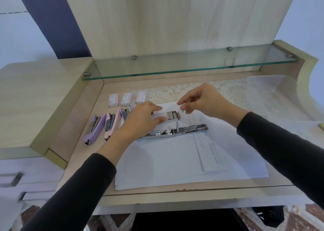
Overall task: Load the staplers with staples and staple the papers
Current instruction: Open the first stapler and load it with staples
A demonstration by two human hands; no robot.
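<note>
Staplers (94, 129) four, staple boxes (126, 99) four.

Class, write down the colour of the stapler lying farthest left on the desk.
Lilac purple: the leftmost plastic stapler, clearest in the head view.

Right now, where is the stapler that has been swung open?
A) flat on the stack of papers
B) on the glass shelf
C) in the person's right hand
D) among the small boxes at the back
A: the opened stapler lies on the papers, while the right hand pinches a strip of staples and the left hand holds the open staple box.
</note>
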